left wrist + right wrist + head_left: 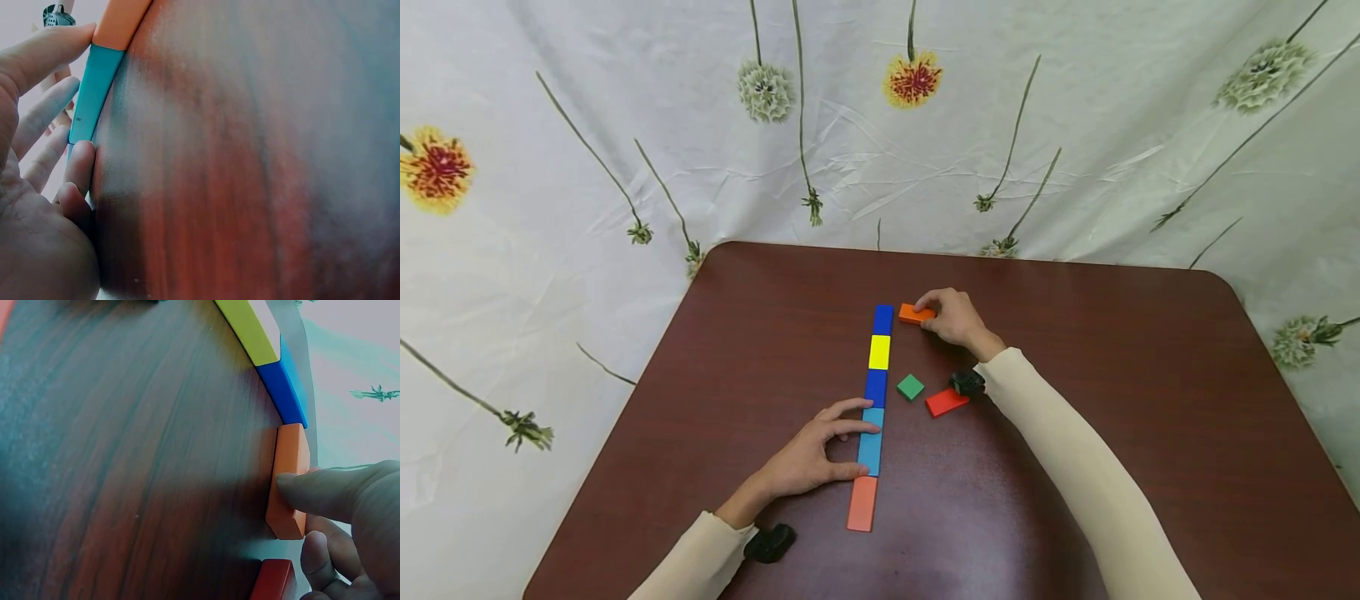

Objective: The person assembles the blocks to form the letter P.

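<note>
A straight row of flat blocks runs away from me: a salmon block [862, 504], a light blue block [870, 450], a blue block [876, 387], a yellow block [879, 352] and another blue block [883, 319] at the far end. My left hand [808, 454] rests along the row's left side, its fingers spread and relaxed. Its thumb touches where the salmon and light blue blocks meet; the fingertips lie over the light blue block. My right hand [953, 318] pinches an orange block [290, 487] between thumb and fingers, just right of the far blue block.
A green block [911, 387] and a red block [947, 402] lie right of the row, the red one beside my right wrist camera [967, 383]. Another dark red block [275, 581] shows under my right hand. A flowered cloth [880, 150] hangs behind the brown table [1075, 333].
</note>
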Motion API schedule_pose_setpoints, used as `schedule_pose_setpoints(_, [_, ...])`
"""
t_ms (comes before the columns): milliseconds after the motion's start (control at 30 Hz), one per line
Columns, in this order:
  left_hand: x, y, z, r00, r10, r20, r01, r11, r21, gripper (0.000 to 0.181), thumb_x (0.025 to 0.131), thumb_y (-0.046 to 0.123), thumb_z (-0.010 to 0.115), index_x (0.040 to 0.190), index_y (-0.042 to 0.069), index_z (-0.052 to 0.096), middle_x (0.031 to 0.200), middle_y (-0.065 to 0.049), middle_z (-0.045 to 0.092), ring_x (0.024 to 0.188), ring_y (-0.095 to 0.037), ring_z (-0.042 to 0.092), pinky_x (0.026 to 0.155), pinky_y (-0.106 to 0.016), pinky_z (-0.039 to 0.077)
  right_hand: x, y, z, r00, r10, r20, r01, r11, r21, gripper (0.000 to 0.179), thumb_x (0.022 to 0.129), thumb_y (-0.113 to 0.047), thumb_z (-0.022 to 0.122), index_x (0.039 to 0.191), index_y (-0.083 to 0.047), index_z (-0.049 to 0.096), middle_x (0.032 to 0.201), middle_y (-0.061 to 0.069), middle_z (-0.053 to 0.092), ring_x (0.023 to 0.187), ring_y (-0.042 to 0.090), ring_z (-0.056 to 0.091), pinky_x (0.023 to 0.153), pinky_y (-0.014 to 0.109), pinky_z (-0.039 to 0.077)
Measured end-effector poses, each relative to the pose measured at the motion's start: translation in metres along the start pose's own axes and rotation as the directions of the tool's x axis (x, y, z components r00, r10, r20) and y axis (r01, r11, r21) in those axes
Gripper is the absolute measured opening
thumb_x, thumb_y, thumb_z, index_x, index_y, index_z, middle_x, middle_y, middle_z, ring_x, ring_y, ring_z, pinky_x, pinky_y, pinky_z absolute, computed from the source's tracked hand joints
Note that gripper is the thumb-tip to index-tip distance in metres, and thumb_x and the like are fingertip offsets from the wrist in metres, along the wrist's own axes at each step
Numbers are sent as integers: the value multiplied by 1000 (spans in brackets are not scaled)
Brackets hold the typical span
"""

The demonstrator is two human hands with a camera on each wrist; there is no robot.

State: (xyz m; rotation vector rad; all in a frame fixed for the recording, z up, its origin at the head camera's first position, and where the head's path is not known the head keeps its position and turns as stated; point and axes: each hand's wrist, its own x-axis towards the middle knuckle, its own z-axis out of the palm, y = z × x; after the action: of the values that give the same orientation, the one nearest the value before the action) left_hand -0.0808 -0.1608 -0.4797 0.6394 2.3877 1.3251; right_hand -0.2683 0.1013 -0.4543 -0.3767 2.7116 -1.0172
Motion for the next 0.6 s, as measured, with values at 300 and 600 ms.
schedule_pose_setpoints(300, [0,1,0,1000,4,-1,-4,1000,2,47,84,30,82,129,24,68,156,2,38,144,-29,32,110,-59,33,0,-2,2,1000,-11,0,11,1000,-11,22,92,-11,72,114,-10,73,129,13,65,116,32,58,103,45,48])
schedule_pose_setpoints(600, [0,1,0,1000,7,0,-7,1000,-6,48,83,29,82,129,24,68,156,1,39,144,-30,32,110,-60,32,1,-3,3,1000,-25,12,26,999,-35,22,93,-13,71,116,-11,72,131,12,65,117,32,58,104,45,47])
